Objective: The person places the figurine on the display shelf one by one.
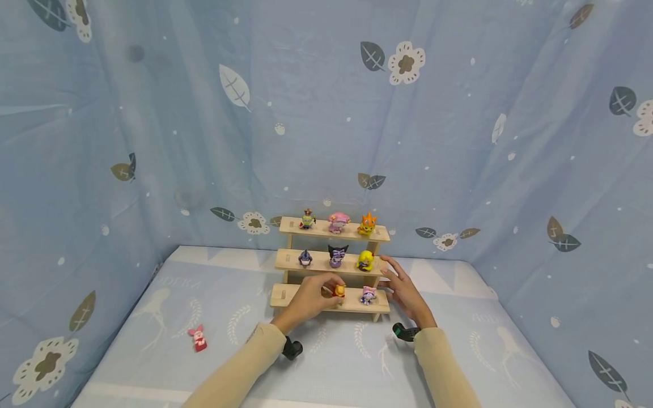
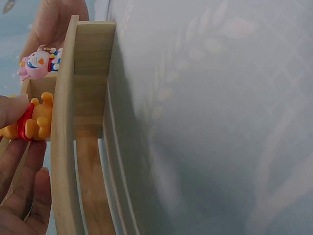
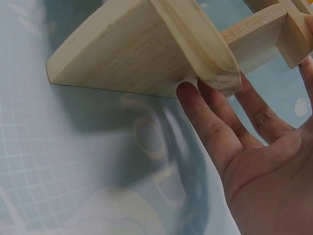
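Pinched between thumb and fingers (image 2: 19, 161) of the left hand (image 1: 312, 298): a small yellow bear figure in a red shirt (image 1: 339, 291), held upright right at the lowest step of the three-tier wooden stand (image 1: 301, 296), near the middle of that step, feet apparently at board level though contact with the wood cannot be told. Gripped low and from the front, judging by the left wrist view, so the figure faces outward like its neighbours. Just to the right on the same step, a pink-and-purple figure (image 1: 368, 294), already standing free. Steadied from the right end by the right hand (image 1: 405, 290), held open with straight fingers (image 3: 210, 122) laid against the edge of the lowest board, holding nothing; probably there to brace the light stand against tipping or sliding on the soft bedding. Filled above: on the middle step a dark blue figure (image 1: 305, 258), a purple-and-black one (image 1: 336, 255) and a yellow one (image 1: 365, 260); on the top step a small green-and-yellow one (image 1: 308, 219), a pink one (image 1: 338, 222) and an orange spiky one (image 1: 366, 224), three to a row and evenly spaced. Left bare so far, the left part of the lowest step. Lying apart on the pale blue bed sheet (image 1: 153, 317), well to the left of the stand, a pink figure (image 1: 198, 338) on its own. Draped behind and at both sides, a blue leaf-and-flower curtain (image 1: 459, 141).
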`<state>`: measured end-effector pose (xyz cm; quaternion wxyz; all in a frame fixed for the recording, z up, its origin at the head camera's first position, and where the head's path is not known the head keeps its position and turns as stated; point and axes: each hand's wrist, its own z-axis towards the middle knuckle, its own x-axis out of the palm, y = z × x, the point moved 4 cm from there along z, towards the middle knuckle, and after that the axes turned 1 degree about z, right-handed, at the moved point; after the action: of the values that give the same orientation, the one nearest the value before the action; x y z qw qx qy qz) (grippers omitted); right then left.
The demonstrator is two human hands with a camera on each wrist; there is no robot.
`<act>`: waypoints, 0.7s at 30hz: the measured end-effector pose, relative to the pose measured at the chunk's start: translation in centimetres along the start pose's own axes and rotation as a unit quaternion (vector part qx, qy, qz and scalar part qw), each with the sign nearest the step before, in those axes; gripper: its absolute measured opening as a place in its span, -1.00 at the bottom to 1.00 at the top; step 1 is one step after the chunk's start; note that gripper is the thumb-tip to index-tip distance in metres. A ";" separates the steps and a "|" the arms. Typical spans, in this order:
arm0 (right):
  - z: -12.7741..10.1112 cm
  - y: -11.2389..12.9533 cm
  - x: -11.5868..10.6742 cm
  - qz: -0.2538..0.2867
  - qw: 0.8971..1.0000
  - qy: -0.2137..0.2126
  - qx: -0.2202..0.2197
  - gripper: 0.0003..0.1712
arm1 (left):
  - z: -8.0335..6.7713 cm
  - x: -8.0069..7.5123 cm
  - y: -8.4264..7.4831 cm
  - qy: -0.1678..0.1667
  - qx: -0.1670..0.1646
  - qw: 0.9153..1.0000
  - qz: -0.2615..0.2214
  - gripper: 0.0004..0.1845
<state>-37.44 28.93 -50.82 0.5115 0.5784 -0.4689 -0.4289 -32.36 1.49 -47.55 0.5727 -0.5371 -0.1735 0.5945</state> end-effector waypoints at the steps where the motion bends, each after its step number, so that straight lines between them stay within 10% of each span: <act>1: 0.0 0.0 0.0 -0.001 1.000 -0.001 0.001 -0.26 | 0.0 0.0 0.0 0.001 -0.001 1.000 0.000 -0.71; 21: 0.0 -0.1 0.0 -0.004 1.000 -0.009 0.000 -0.29 | 0.0 0.6 0.6 -0.005 -0.010 1.000 0.002 -0.67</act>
<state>-37.42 28.93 -50.93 0.5058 0.5762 -0.4713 -0.4358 -32.50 1.83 -48.31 0.5651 -0.5398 -0.1811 0.5971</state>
